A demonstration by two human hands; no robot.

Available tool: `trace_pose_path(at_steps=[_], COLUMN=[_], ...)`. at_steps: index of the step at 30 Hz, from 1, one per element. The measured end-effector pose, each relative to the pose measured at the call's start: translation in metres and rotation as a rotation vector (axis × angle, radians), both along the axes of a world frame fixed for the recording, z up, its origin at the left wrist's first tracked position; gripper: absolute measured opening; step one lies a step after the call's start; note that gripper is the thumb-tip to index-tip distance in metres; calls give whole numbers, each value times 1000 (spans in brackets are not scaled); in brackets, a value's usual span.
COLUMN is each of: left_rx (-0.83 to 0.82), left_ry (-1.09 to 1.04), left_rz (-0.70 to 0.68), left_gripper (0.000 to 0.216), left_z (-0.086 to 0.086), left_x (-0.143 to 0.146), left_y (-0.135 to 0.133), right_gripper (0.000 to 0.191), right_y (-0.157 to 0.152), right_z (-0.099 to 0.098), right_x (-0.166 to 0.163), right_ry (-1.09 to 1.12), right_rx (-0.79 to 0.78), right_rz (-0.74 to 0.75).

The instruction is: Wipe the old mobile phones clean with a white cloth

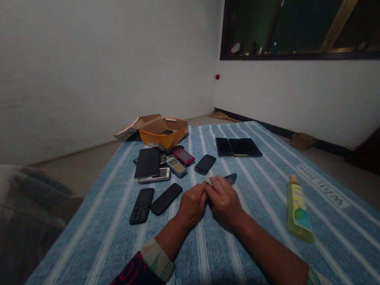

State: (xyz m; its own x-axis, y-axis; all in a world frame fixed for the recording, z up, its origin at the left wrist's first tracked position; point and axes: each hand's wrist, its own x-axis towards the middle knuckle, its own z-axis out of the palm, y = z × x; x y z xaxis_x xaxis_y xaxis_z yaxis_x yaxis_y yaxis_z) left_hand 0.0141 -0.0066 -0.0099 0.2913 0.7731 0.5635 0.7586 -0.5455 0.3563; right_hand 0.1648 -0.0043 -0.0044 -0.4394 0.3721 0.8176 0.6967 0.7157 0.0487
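My left hand (191,205) and my right hand (224,198) meet at the middle of a blue striped cloth (258,190). Both are closed around a small dark phone (230,178), whose far end sticks out past my right fingers. A bit of pale cloth or paper (208,182) shows between the two hands. To the left lie two black phones (153,203) side by side. A cluster of several phones (164,164) lies beyond them, with a pink one (183,156) and a black one (205,164).
An orange cardboard box (162,132) with open flaps sits at the cloth's far left corner. Three dark flat phones (238,147) lie in a row at the far middle. A yellow-green bottle (297,209) lies on the right. Grey fabric (16,208) bulks at the left.
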Motion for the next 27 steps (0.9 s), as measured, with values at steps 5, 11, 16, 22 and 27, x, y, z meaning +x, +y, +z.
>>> trace_pose_path(at_steps=[5,11,16,22,27], left_rx=[33,83,62,92,114], left_ry=[-4,-6,-34,-12,4], left_rz=[-3,24,-17,7,21], left_gripper=[25,28,29,29,31], left_z=[1,-1,2,-1,-2], left_x=[0,2,1,1,1], left_y=[1,2,0,2,3], right_gripper=[24,25,25,24,24], right_y=[7,15,4,9,23], right_z=[0,2,0,3,3], right_x=[13,29,10,15,37], right_ry=[-6,43,-10,-2,98], right_rx=[-50,-79,-58,-70,-135], right_rz=[-46,-127,-26,-69,-163])
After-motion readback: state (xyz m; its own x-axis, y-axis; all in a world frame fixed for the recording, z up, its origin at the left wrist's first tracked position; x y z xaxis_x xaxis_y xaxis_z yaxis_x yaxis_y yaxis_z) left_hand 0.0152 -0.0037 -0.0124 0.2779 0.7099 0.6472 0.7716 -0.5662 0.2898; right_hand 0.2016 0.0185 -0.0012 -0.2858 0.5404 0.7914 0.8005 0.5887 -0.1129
